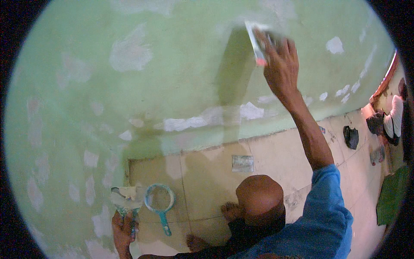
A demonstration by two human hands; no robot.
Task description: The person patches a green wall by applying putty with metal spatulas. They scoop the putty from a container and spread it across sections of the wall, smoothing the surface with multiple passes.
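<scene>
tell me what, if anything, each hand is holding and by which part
Left hand: a wide, grey-bladed putty scraper, by its greenish handle. Right hand: a flat, pale, pink-ended tool, apparently by its back; blur hides the exact grip.

We've got a matt green wall [189,73] here, chalky white patches [183,124] roughening it; now smooth floor tiles [207,166], a teal plastic-looking dipper [163,216], and our sleeve [324,203], matt blue cloth!

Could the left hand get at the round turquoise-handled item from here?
Probably, yes: the round item appears close to the left hand with nothing visible between, though that hand's scraper might need setting down first.
</scene>
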